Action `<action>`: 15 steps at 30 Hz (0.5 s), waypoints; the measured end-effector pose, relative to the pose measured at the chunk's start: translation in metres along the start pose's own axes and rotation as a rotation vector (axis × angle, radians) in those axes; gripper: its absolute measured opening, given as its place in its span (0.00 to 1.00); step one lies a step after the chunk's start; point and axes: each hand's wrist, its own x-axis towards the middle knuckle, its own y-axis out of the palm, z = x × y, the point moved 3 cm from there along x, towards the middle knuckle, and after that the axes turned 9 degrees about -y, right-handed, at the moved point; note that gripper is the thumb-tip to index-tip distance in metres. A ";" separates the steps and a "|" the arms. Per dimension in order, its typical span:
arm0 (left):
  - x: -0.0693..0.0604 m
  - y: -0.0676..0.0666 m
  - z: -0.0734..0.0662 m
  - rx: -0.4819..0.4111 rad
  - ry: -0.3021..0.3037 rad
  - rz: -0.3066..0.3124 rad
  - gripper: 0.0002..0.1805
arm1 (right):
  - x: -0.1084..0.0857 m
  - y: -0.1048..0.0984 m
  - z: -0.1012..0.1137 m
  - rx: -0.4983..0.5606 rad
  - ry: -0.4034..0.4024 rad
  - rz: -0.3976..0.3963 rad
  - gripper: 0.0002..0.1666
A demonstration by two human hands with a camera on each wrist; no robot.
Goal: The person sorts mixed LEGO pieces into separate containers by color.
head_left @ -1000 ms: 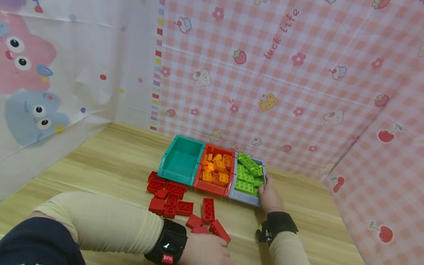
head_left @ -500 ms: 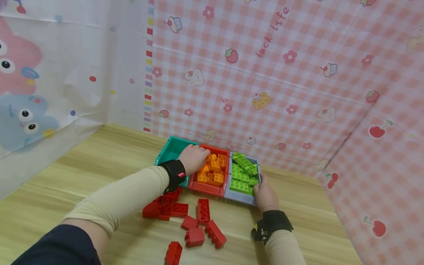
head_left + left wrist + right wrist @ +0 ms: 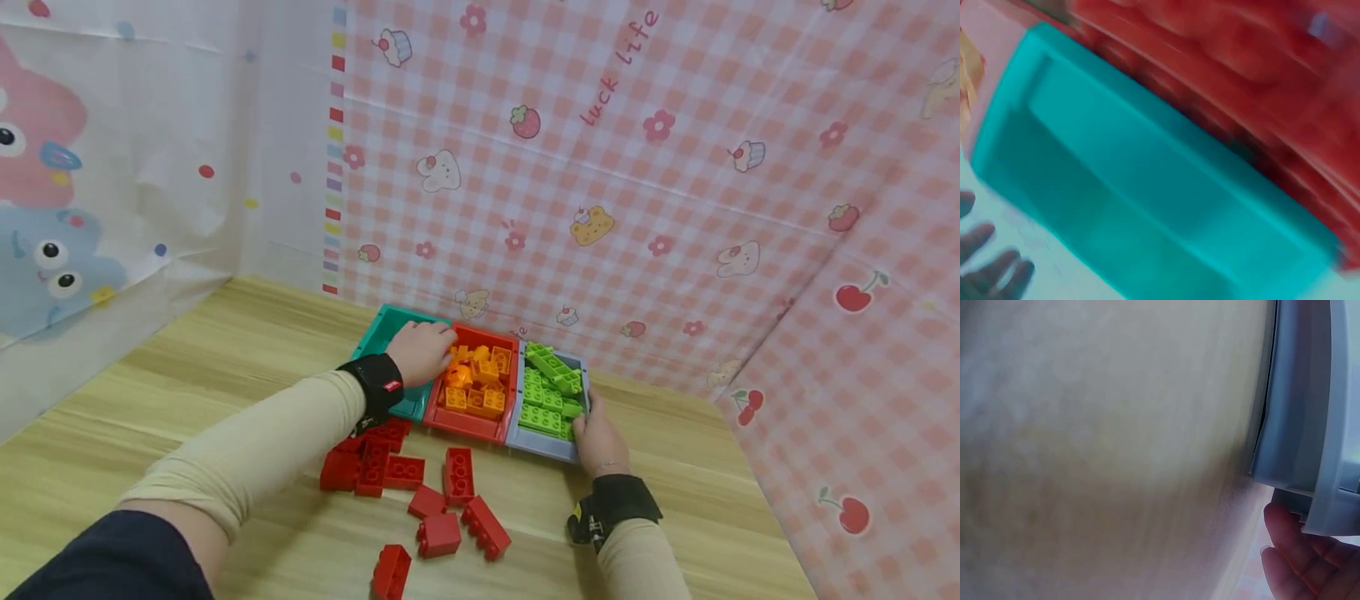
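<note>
Three joined storage bins stand in a row: a teal bin, a red bin with several orange bricks and a grey bin with several lime green bricks. My left hand is over the teal bin, close to its wall beside the red one. In the left wrist view its fingers are spread, with nothing between them, and the teal bin's blurred inside looks bare. My right hand grips the grey bin's right side; in the right wrist view its fingers reach beneath the rim.
Several red bricks lie bunched before the teal bin. More are scattered nearer me, including one red brick at the lower edge. A checked pink cloth wall rises right behind the bins on the wooden table.
My left hand has left the red bricks at the front and moved up over the teal bin, then slightly left. The right hand keeps its grip on the grey bin.
</note>
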 end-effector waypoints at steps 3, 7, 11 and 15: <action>-0.016 -0.017 0.035 0.053 -0.097 -0.053 0.19 | 0.002 -0.002 0.003 -0.001 -0.002 0.003 0.32; -0.042 -0.020 0.077 0.076 -0.212 -0.035 0.20 | 0.003 -0.007 0.001 -0.017 -0.010 -0.003 0.32; -0.059 -0.005 0.095 -0.038 -0.169 0.025 0.14 | 0.001 -0.011 -0.001 -0.055 -0.014 0.007 0.32; -0.062 0.002 0.095 -0.183 -0.194 0.111 0.15 | -0.001 -0.012 0.000 -0.086 -0.029 0.039 0.32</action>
